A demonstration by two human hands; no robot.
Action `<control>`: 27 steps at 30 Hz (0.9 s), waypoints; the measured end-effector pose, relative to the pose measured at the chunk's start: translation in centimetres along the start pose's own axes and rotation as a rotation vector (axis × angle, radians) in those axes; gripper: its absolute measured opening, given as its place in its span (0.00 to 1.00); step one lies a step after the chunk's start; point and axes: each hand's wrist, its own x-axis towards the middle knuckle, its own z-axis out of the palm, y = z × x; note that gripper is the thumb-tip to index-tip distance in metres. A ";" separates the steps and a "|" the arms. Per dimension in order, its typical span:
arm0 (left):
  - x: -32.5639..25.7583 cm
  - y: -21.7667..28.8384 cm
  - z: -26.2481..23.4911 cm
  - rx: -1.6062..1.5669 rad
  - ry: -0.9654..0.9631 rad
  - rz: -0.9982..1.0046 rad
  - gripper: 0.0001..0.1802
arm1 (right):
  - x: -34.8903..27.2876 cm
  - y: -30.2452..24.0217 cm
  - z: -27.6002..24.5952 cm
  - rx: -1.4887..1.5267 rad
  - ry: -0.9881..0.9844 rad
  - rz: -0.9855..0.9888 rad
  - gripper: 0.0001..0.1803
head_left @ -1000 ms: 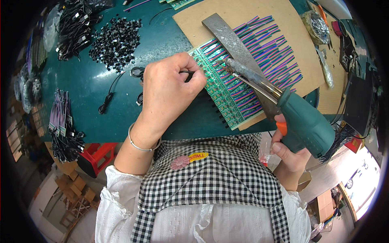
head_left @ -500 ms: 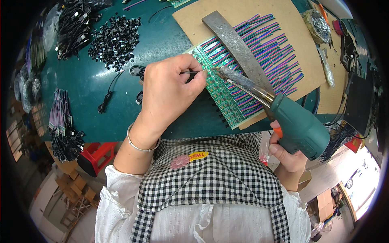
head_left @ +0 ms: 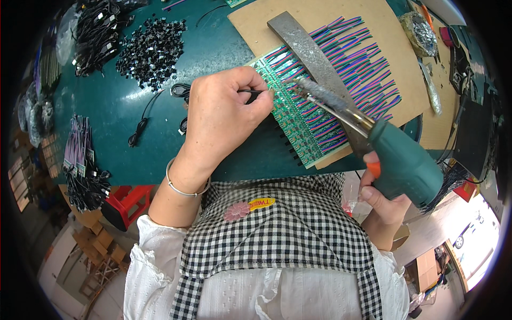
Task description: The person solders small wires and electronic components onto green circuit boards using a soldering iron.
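My left hand point(head_left: 220, 114) pinches a thin black cable point(head_left: 250, 91) between thumb and forefinger, its end at the left edge of a green circuit board panel point(head_left: 298, 125). My right hand point(head_left: 388, 208) grips a green soldering gun point(head_left: 408, 166) with an orange trigger. The gun's tip points at the panel, a little to the right of my left fingertips, and looks apart from the cable end. Rows of multicoloured wires point(head_left: 376, 68) fan out from the panel to the right. Across them lies a flat grey metal bar point(head_left: 322, 69). The cable's far part is hidden by my left hand.
The panel lies on a brown board point(head_left: 408, 88) on the green table point(head_left: 213, 48). Piles of small black connectors point(head_left: 151, 53) and black cables point(head_left: 98, 34) sit at the far left. A loose cable point(head_left: 140, 128) lies left of my hand. A foil-wrapped lump point(head_left: 418, 34) stands at far right.
The soldering gun has drawn back up and to the right, its tip away from the cable end. My left hand stays nearly where it was, still pinching the cable.
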 end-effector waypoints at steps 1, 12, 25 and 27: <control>0.0 0.0 0.1 0.000 -0.002 -0.003 0.04 | 0.3 -0.5 0.6 0.149 0.121 0.067 0.34; -0.1 0.1 0.1 -0.001 0.018 0.015 0.04 | 0.1 -0.6 0.6 0.149 0.129 0.065 0.35; -3.0 -0.3 -3.5 -0.073 0.060 0.030 0.04 | 0.1 -1.1 1.2 0.172 0.263 0.075 0.40; -4.0 -1.2 -5.2 -0.079 0.045 -0.037 0.04 | -0.3 -0.5 0.7 0.129 0.278 0.031 0.41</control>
